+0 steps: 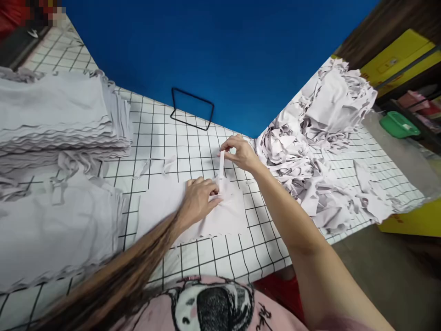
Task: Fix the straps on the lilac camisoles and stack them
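Note:
A pale white fabric piece (pixel 161 197) with a wavy lower edge lies flat on the gridded cloth in front of me. Rising from its upper right part is a narrow white strap (pixel 221 165), pulled straight up. Thumb and fingertips of my right hand (pixel 241 152) pinch the strap's top end. My left hand (pixel 200 197) rests on the fabric piece, its thumb and forefinger closed on the cloth near the strap's lower end. Its other fingers are curled and partly hidden. Loose thin strips (pixel 142 169) lie just beyond the piece, to the left.
Stacks of similar white pieces (pixel 51 105) stand at the left. A large heap of crumpled white cloth (pixel 330 105) covers the right side. A bent black wire frame (pixel 193 109) lies by the blue panel (pixel 220 59). A green basket (pixel 399 124) sits far right.

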`<state>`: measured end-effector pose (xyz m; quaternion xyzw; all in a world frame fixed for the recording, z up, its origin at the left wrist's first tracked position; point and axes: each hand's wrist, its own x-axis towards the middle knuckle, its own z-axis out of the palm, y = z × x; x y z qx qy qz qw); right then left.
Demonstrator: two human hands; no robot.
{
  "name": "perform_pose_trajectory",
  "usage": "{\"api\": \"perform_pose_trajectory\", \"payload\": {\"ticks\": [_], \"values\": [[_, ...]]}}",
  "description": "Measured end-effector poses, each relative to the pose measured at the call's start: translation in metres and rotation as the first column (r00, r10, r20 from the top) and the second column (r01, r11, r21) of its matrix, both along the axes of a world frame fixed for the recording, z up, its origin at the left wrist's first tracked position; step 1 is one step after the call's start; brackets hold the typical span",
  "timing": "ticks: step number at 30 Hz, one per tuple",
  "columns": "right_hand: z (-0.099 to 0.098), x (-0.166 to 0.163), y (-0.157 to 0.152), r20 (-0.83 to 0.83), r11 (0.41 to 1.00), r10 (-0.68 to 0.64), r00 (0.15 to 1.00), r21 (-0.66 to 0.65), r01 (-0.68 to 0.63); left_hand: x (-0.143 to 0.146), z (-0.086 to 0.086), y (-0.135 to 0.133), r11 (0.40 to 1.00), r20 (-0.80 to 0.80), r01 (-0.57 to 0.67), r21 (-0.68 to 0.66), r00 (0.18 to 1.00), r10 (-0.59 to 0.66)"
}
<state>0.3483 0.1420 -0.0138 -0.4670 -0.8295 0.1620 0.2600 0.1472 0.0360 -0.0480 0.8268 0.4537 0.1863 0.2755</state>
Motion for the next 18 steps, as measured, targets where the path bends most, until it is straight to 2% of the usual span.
{"api": "perform_pose_trajectory", "payload": {"ticks": [2,5,8,11,14,18], "values": [[-0.013,-0.004,0.009,-0.035,0.997,-0.051,0.998,-0.054,0.049,0.002,-0.003,-0.002,0.997,-0.019,-0.048,0.066,0.999,0.049],[-0.028,-0.005,0.011,0.000,0.983,-0.136,0.991,-0.123,0.135,0.006,-0.008,-0.005,0.977,-0.062,-0.111,0.184,0.990,0.125],[-0.037,-0.002,0.007,-0.032,0.960,-0.202,0.979,-0.205,0.191,0.008,-0.011,-0.007,0.964,-0.147,-0.037,0.265,0.986,0.079],[-0.040,0.004,0.003,-0.126,0.935,-0.253,0.959,-0.286,0.209,0.009,-0.011,-0.008,0.958,-0.226,0.060,0.281,0.974,0.005],[-0.039,0.008,0.002,-0.190,0.923,-0.237,0.953,-0.352,0.159,0.009,-0.010,-0.008,0.960,-0.252,0.069,0.273,0.968,0.002],[-0.031,0.014,0.002,-0.308,0.880,-0.112,0.945,-0.472,-0.050,0.008,-0.010,-0.007,0.957,-0.254,0.065,0.283,0.967,0.009]]}}
